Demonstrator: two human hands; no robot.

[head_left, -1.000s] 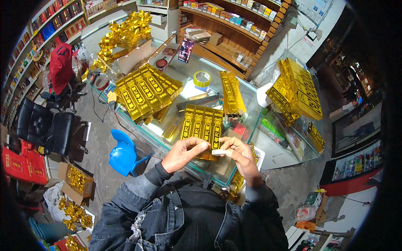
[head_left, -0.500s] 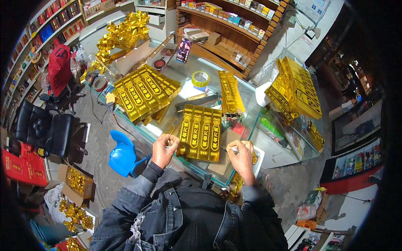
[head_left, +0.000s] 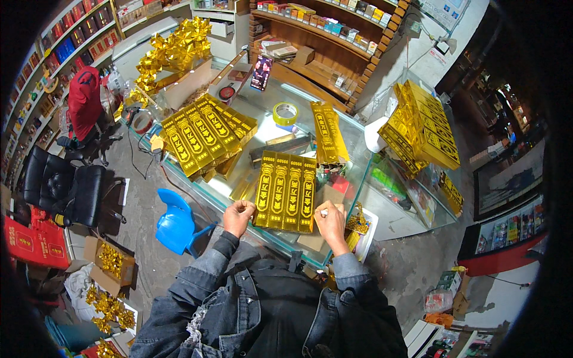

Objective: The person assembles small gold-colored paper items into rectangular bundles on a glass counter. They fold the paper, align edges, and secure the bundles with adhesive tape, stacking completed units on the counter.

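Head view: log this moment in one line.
gold panel: between hands; left hand: near panel's left edge; right hand: gripping small white object

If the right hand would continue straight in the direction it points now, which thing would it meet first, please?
The right hand would probably meet the right edge of the gold-and-black panel first, though the depth between them is unclear.

From the gold box (head_left: 285, 192), a dark bar (head_left: 292, 147) blocks 11 to 12 o'clock; beyond it, bare counter (head_left: 261, 119) leaves a lane between the gold stack (head_left: 206, 136), 10 o'clock, and tape roll (head_left: 277, 114), 12. Gold packs (head_left: 329, 134) obstruct 1.
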